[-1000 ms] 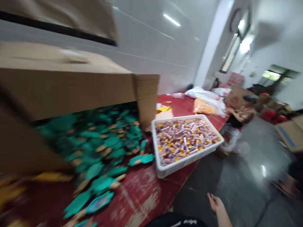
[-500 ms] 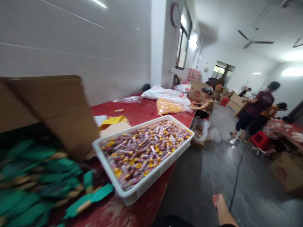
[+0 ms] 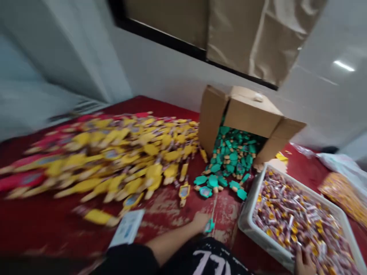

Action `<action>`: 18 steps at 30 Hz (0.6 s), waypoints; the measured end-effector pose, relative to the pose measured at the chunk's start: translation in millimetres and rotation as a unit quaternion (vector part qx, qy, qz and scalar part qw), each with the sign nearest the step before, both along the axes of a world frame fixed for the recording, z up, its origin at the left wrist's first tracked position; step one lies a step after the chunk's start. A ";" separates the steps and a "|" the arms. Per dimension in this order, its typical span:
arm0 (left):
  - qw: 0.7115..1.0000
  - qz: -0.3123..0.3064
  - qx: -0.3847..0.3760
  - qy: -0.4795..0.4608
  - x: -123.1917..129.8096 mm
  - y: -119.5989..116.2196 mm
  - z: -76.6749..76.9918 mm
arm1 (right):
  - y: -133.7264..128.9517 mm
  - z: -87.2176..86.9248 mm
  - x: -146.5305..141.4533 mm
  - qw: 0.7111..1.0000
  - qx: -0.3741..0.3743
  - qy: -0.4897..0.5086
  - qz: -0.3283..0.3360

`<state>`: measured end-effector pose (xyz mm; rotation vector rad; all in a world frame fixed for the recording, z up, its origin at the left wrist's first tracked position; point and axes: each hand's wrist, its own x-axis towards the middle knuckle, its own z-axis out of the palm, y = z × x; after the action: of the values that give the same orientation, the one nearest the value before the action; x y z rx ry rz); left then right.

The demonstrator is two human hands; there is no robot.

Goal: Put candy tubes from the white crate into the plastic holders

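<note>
My left hand [image 3: 201, 221] reaches over the front of the red table, closed on a small green hand mirror [image 3: 210, 225] that shows past the fingers. At the lower right my right hand [image 3: 304, 263] is down among small clear tubes with yellow caps [image 3: 289, 225], its fingertips closing on one of them. Part of that hand is cut off by the frame edge. The tubes fill a white plastic tray [image 3: 248, 223]. Beyond my left hand, green mirrors [image 3: 229, 156] with tan handles spill from a tipped cardboard box [image 3: 252, 116].
A broad heap of yellow mirrors [image 3: 151, 172] covers the left of the table, with pink ones [image 3: 25, 179] at its far left. A white printed card [image 3: 128, 227] lies near the front edge. A bag of yellow pieces [image 3: 342, 194] rests behind the tray.
My view has swung left from the room to the table, bringing the yellow heap into sight. One hand was over the floor; now my left hand holds a green mirror and my right is in the tray.
</note>
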<state>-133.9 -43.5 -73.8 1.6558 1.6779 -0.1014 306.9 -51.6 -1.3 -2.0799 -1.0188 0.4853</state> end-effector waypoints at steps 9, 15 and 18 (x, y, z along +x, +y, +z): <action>0.921 0.291 0.072 -0.247 34.0 -15.7 35.0 | 148.3 -1.9 -107.7 0.898 -0.102 -0.205 0.375; 0.808 0.381 0.145 -0.424 35.9 -19.4 70.6 | 157.7 -7.0 -103.5 0.907 -0.202 -0.169 0.330; 0.769 0.372 0.155 -0.496 35.0 -18.8 88.0 | 151.4 0.6 -88.8 0.917 -0.190 -0.167 0.308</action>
<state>-99.0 -62.3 14.2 0.7947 1.3453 1.2742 218.1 99.8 -0.7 -2.1905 -1.9394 0.6958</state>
